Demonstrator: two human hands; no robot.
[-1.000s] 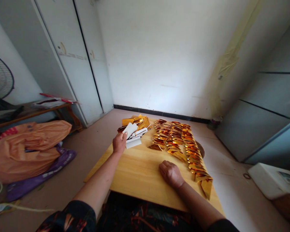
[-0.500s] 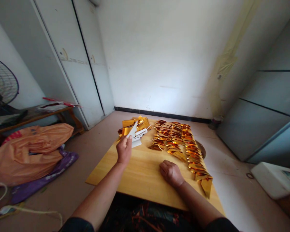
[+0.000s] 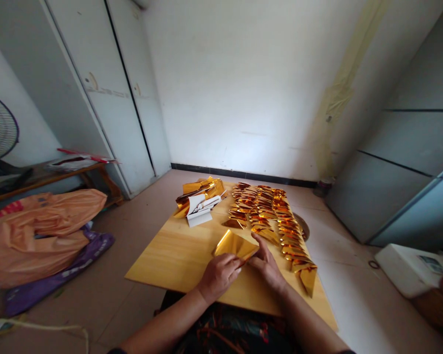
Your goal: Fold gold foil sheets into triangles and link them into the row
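Note:
A sheet of gold foil paper (image 3: 233,244) is stretched between my hands just above the wooden table (image 3: 162,260). My left hand (image 3: 217,276) has its fingers closed on the sheet's near edge. At the sheet's right corner, my right hand (image 3: 268,268) pinches it with the thumb raised along the side. Beyond, on the left, lies a loose pile of gold foil sheets (image 3: 193,188), some turned to show white backs (image 3: 200,220). Folded gold foil pieces (image 3: 265,215) stand in overlapping rows along the table's right side.
Left of the table, an orange plastic bag (image 3: 47,233) and a purple bag (image 3: 62,273) lie on the floor near a low wooden bench (image 3: 105,184). A white box (image 3: 409,270) stands at the right. A round object partly shows behind the table's right edge.
My left hand has come back from the pile toward me, bringing a sheet that now shows its gold side. My right hand has risen from the table and taken hold of it too.

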